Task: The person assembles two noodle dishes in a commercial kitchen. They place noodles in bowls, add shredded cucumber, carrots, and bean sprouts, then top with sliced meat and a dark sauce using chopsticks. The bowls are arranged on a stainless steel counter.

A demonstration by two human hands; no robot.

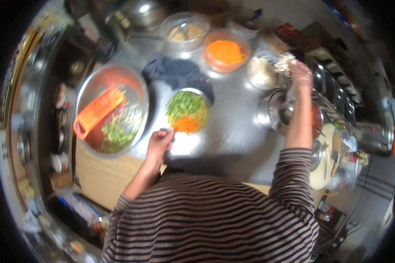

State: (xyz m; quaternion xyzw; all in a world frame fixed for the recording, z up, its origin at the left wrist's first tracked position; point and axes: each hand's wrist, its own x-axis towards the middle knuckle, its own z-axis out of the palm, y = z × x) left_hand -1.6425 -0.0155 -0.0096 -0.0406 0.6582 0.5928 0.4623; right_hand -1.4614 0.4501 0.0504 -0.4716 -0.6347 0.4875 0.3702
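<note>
My right hand (pixel 300 74) reaches to the far right, its fingers closed round a clump of pale shreds (pixel 285 62). Just left of it, a clear tub (pixel 263 72) holds more of the same shreds. My left hand (pixel 159 143) is at the near left edge of a round metal bowl (pixel 206 126), thumb and fingers pinched at its rim. In that bowl lie shredded green vegetable (pixel 186 104), orange shreds (pixel 184 124) that look like carrot, and something yellowish at the right side. The right fingers are slightly blurred.
A large metal basin (pixel 145 105) on the left holds an orange grater (pixel 102 109) and green shreds. Beyond the bowl lie a dark cloth (pixel 173 70), a tub of carrot shreds (pixel 226 52) and a clear bowl (pixel 184 28). Metal pots (pixel 276 111) stand under my right forearm.
</note>
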